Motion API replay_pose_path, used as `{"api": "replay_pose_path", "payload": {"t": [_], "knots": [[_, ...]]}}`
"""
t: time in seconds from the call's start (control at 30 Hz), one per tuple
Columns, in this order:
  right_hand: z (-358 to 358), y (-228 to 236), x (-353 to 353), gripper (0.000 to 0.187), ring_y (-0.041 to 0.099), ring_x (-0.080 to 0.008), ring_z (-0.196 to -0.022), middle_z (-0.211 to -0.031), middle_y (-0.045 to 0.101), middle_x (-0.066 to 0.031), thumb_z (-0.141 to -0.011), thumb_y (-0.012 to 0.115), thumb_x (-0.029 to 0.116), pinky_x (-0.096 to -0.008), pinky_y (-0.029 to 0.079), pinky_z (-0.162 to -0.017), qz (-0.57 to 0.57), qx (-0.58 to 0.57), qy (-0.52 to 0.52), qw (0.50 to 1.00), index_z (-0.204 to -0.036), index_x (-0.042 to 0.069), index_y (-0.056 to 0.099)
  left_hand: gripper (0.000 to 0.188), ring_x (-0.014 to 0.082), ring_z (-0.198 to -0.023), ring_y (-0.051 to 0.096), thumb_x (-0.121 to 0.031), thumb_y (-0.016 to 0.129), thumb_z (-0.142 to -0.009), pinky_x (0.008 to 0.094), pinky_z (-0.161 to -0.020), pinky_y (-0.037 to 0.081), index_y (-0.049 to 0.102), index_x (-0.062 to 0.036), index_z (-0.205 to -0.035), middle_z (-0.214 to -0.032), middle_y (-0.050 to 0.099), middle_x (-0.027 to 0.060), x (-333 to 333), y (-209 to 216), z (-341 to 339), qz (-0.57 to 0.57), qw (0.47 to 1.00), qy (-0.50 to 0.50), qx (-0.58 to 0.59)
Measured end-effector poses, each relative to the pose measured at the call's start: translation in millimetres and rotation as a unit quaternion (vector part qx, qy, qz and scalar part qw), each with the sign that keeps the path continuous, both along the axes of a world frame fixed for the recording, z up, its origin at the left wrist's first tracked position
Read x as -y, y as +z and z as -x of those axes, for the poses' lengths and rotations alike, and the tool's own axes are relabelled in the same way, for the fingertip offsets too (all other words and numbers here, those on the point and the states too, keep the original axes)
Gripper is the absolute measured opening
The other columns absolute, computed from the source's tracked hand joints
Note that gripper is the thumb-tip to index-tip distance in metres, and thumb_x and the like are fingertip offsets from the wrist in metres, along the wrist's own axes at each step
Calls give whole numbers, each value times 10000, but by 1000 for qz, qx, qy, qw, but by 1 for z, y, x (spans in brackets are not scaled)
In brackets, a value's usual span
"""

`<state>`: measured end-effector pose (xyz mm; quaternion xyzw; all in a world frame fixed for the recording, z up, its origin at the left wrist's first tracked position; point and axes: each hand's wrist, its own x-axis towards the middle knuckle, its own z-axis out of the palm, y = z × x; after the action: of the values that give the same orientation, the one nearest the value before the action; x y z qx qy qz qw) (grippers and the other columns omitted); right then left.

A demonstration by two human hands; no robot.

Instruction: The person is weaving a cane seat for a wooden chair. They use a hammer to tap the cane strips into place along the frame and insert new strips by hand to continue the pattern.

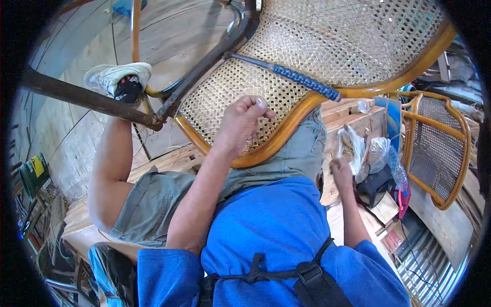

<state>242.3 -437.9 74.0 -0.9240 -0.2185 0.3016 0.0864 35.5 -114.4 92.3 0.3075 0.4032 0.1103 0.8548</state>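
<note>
A rattan chair frame with a woven cane panel point(327, 36) rests across my lap. Over its near part is my left hand point(244, 123), thumb and fingers drawn together; anything between them is too small to make out. On the weave beyond that hand lies a metal tool with a blue wrapped handle point(304, 81), its thin shaft pointing to the far left. My right hand point(341, 173) is at my right side above the wooden bench, fingers curled closed, beside a clear plastic bag point(352, 146). What it might hold is hidden.
Dark poles point(92, 100) of the frame cross to the left above my leg and shoe. Another caned rattan piece point(440, 143) stands at the right. Near it are a plastic bottle point(397, 171) and a black bag point(376, 185). Plywood boards point(76, 133) cover the left floor.
</note>
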Motion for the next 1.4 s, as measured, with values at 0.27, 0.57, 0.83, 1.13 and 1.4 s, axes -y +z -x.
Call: {"api": "replay_pose_path", "payload": {"t": [0.27,0.57,0.83,1.13,1.4], "knots": [[35,-39,49,191,556,-356,-647,-713,565,-213,-755,633,135,-442,421,-572,50,14,79,995,-818,-27,552,187,20,-391,309,-243,536,-933,185,-342,254,586,-64,-919,-840,660,46,4,-4,3,99,993,-36,53],[32,-9,35,261,575,-414,-732,-735,561,-242,-814,537,167,-457,428,-639,20,16,86,996,-1040,37,554,148,15,-435,339,-215,571,-907,183,-376,267,610,-74,-931,-784,647,-3,9,-8,1,38,998,-34,47],[39,86,-83,358,503,-118,-743,-824,573,-45,-853,554,128,-278,445,-706,-115,-38,-29,992,-1191,15,521,156,26,-398,328,-201,625,-871,192,-352,248,616,-56,-929,-773,655,13,16,-1,-3,61,996,-53,42],[62,94,-152,455,596,-295,-899,-980,584,-189,-937,475,372,-363,447,-825,-108,-112,125,980,-1210,12,418,145,16,-413,329,-205,649,-857,198,-357,216,646,-60,-855,-698,618,-15,31,10,-12,44,994,-69,66],[85,103,-177,468,580,-414,-874,-898,581,-258,-947,421,440,-450,438,-756,-96,-102,182,973,-1060,-6,508,120,64,-581,476,-150,635,-822,228,-518,379,655,-33,-804,-692,601,-1,33,12,-11,9,991,-104,78]]}}
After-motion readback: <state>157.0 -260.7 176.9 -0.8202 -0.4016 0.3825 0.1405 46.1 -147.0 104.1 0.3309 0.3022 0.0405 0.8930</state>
